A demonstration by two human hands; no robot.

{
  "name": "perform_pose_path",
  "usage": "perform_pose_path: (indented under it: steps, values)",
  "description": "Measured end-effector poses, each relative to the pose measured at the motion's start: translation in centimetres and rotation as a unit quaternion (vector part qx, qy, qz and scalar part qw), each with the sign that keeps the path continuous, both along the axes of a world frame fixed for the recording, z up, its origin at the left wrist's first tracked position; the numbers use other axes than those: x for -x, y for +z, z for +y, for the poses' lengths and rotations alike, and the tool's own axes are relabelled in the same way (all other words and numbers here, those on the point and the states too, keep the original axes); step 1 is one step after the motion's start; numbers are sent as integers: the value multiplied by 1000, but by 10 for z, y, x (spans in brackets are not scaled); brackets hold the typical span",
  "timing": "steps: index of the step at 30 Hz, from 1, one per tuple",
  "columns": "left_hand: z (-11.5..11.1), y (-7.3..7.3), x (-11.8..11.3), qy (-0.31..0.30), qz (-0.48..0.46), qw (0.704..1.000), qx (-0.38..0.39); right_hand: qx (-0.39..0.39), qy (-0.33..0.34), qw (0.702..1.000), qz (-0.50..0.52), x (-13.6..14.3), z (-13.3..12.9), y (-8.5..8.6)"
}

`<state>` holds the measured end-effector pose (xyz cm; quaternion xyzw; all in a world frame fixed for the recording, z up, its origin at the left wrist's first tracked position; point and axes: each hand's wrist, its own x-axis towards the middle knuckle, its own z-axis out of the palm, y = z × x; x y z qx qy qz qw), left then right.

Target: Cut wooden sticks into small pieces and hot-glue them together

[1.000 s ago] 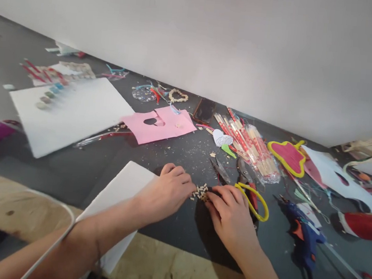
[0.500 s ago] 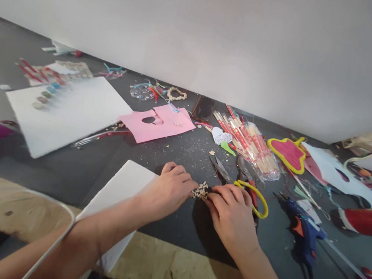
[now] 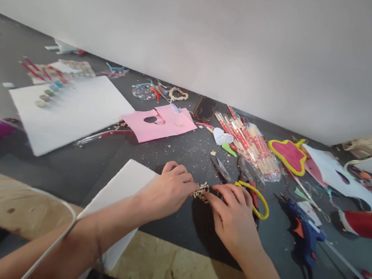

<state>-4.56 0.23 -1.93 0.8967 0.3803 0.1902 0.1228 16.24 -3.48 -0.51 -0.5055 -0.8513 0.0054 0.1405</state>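
Note:
Between my two hands lies a small cluster of short cut wooden stick pieces (image 3: 202, 192) on the dark table. The closed fingertips of my left hand (image 3: 176, 189) press at its left side. My right hand (image 3: 234, 210) has its thumb and fingertips at the right side of the cluster, the thumb touching it. Part of the cluster is hidden by the fingers. Scissors with yellow handles (image 3: 262, 202) and a pair of pliers with red grips (image 3: 253, 193) lie just beyond my right hand. A white sheet (image 3: 129, 180) is under my left forearm.
A blue glue gun (image 3: 308, 234) rests at right, near a red can (image 3: 365, 223). Behind are bagged chopsticks (image 3: 254, 146), a phone (image 3: 204, 109) and pink paper (image 3: 158, 132). A white board (image 3: 73, 111) with small paint pots lies at left. A white cable (image 3: 64, 206) crosses my left forearm.
My right thumb has shifted left onto the pieces, and the right fingers have spread slightly from the thumb. My left hand stays almost where it was. The view has shifted slightly.

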Motion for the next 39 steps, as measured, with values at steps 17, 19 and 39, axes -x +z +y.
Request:
perform_pose_path:
  steps: [17, 19, 39]
  values:
    - [-1, 4, -4, 34, 46, 998, 22, 5, -30, 996, -86, 10, 4, -7]
    - [-1, 4, -3, 36, 47, 998, 24, 7, -29, 997, -78, 7, 3, -6]
    - [-1, 5, 0, 37, 26, 999, 19, -10, 18, 1000, 17, -3, 6, -3]
